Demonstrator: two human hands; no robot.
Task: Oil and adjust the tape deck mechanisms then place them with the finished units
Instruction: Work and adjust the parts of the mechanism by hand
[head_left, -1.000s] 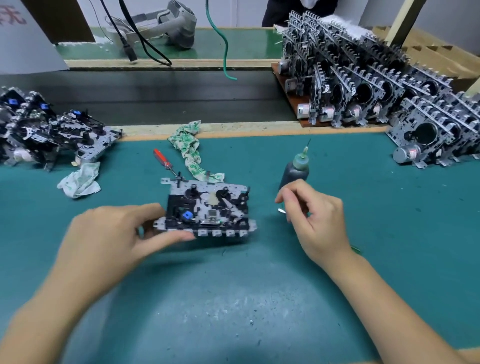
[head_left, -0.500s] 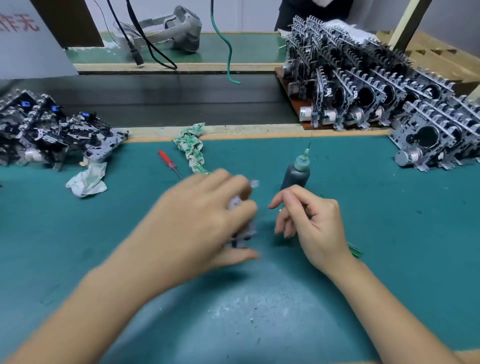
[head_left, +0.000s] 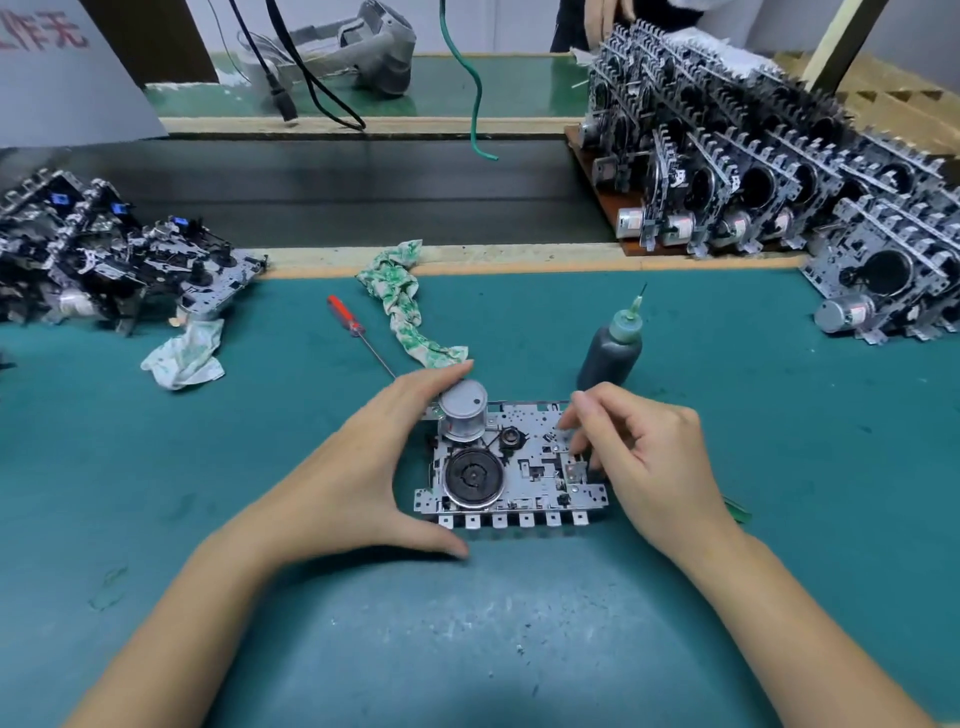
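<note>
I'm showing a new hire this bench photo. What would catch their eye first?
Probably the tape deck mechanism at centre on the teal mat, flywheel side up, with the left hand and right hand on its ends. Next, the dark oil bottle just behind it, and the rows of upright mechanisms at far right.

You have one tape deck (head_left: 511, 467) under two hands, one oil bottle (head_left: 613, 348), one screwdriver (head_left: 347, 319), two rags.

right hand (head_left: 644, 457) hides mechanism's (head_left: 519, 467) right edge
</note>
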